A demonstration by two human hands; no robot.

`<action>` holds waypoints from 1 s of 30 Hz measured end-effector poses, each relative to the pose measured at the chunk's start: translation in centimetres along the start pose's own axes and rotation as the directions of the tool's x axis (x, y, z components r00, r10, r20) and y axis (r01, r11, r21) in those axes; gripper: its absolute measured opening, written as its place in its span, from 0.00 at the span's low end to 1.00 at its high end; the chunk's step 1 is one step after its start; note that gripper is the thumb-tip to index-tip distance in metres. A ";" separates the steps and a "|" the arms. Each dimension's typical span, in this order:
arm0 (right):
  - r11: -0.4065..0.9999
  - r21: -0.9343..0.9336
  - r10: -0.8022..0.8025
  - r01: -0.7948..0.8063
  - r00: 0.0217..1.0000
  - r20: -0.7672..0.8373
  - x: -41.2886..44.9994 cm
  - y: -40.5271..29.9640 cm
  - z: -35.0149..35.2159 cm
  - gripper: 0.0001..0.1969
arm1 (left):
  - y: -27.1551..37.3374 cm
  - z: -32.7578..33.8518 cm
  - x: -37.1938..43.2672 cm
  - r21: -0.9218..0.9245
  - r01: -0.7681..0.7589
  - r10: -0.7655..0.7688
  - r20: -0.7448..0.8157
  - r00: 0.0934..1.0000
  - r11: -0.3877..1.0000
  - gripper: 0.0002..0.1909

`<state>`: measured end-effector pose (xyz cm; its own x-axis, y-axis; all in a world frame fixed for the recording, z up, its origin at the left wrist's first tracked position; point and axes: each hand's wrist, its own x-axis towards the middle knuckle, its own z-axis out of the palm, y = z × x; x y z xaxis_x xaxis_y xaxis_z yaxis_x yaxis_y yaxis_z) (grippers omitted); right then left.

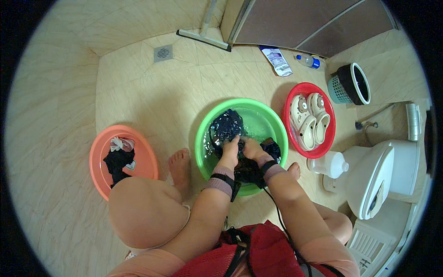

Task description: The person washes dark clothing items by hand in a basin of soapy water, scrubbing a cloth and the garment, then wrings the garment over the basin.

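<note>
A green plastic basin [204, 114] holding water stands on the floor before me. Wet dark cloth [226, 126] bunches up in its left half, and more of it spreads below my wrists and toward the right wall. My left hand [230, 151] grips the dark cloth near the middle of the basin. Close beside it, my right hand [252, 149] is closed on the same cloth, its fingers partly hidden by cloth and water. Both wrists wear black straps over mauve cuffs, and a black cable runs from the right one.
An orange basin [147, 149] with dark and light cloth stands left. To the right are a red basin [287, 110] of cream clogs [306, 130], a translucent jug [328, 165] and a toilet [370, 180]. A floor squeegee [204, 38], packet [277, 60], bottle [308, 61] and waste basket [341, 90] lie farther off.
</note>
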<state>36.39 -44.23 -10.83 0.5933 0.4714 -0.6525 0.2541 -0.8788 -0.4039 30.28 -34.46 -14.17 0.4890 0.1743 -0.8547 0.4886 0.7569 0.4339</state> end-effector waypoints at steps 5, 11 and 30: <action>0.826 0.424 -0.209 0.371 0.901 -0.381 -6.3 -2.1 -4.6 0.18 | 3.9 2.9 -4.9 -0.397 0.001 0.039 0.092 0.995 0.918 0.37; 0.792 0.345 -0.405 0.504 0.856 -0.321 -11.1 -7.7 -7.2 0.14 | 3.1 0.9 -1.5 -0.329 -0.210 0.315 0.309 0.897 0.921 0.17; 0.990 -0.137 -0.026 -0.016 0.953 -0.303 -3.3 2.2 -2.0 0.36 | 3.4 1.7 -4.9 -0.236 0.102 -0.064 0.167 0.984 0.966 0.42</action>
<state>36.49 -47.88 -8.28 0.7901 0.4498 -0.4164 0.3466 -0.8881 -0.3018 30.82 -33.81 -7.96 0.5707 0.0183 -0.8210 0.3519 0.8979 0.2646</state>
